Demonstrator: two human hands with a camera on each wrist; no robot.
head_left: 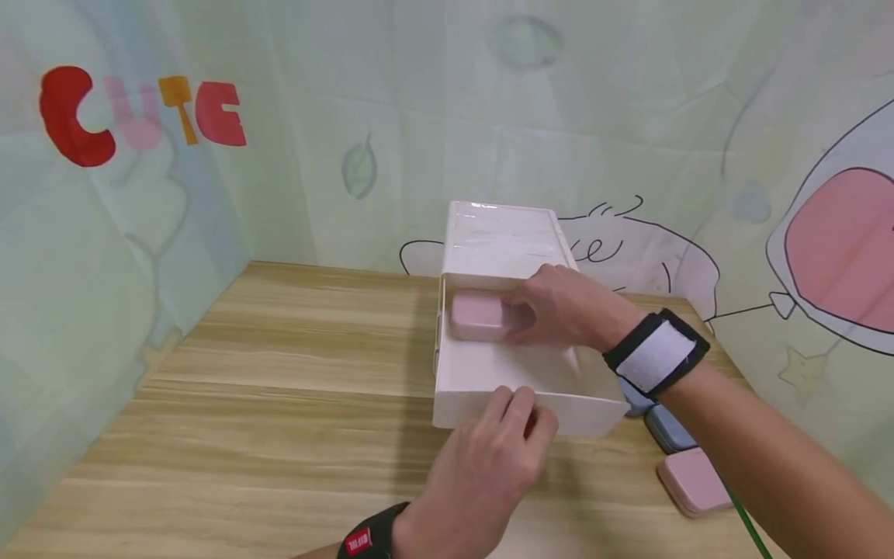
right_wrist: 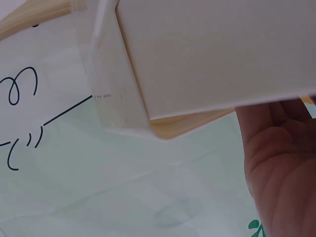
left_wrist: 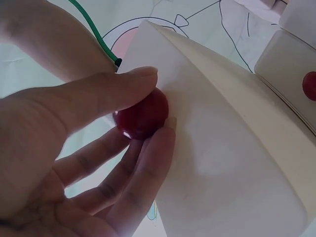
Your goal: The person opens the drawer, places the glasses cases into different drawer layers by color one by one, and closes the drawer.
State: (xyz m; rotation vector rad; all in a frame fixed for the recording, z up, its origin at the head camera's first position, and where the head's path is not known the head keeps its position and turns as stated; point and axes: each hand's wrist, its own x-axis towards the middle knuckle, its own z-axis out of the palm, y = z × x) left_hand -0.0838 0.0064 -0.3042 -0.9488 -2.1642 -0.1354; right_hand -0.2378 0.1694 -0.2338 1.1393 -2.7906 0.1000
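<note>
A white drawer [head_left: 517,369] stands pulled out of a small white drawer cabinet [head_left: 506,237]. Inside it, towards the left, lies a pink rounded case [head_left: 478,314]. My right hand [head_left: 566,307] reaches over the drawer's side and grips the case's right end; in the right wrist view its fingertips are hidden behind a white panel [right_wrist: 222,54]. At the drawer's front, my left hand [head_left: 489,458] pinches a round red knob [left_wrist: 143,116] between thumb and fingers, as the left wrist view shows.
On the wooden table [head_left: 279,404], right of the drawer, lie another pink case [head_left: 694,481] and blue cases [head_left: 669,429], partly under my right forearm. A second red knob [left_wrist: 311,86] shows on a neighbouring drawer front. A printed cloth [head_left: 314,116] hangs behind the table.
</note>
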